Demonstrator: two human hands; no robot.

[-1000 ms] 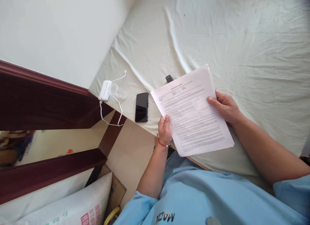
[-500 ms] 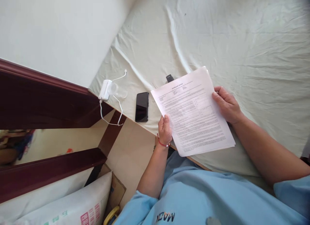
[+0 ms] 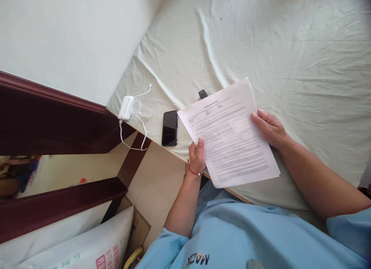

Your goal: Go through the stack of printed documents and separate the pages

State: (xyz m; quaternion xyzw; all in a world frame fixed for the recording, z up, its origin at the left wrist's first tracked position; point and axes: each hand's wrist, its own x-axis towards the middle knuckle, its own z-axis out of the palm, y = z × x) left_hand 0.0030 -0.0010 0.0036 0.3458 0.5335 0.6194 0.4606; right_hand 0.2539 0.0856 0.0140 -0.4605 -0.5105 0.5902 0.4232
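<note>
A stack of printed paper sheets (image 3: 228, 141), its top page headed "OVERLEAF NOTES", is held up tilted over the bed edge. My left hand (image 3: 197, 155), with a red bracelet at the wrist, grips the stack's left edge, thumb on top. On the right edge my right hand (image 3: 269, 127) pinches the sheets, thumb over the print and fingers partly hidden beneath. Behind the top edge of the papers a small black object (image 3: 203, 93) pokes out, mostly covered. A black smartphone (image 3: 169, 128) lies face up to the left of the stack.
Left of the phone are a white charger (image 3: 125, 108) with its cable and a clear plastic cup (image 3: 142, 108) on its side. A pale wrinkled sheet (image 3: 275, 49) covers the bed. A dark red wooden frame (image 3: 52, 118) and a white printed sack (image 3: 87, 242) stand at the left.
The stack has shifted slightly up and to the left at its top. My right hand's grip sits a little lower on the right edge, and my left hand has barely moved.
</note>
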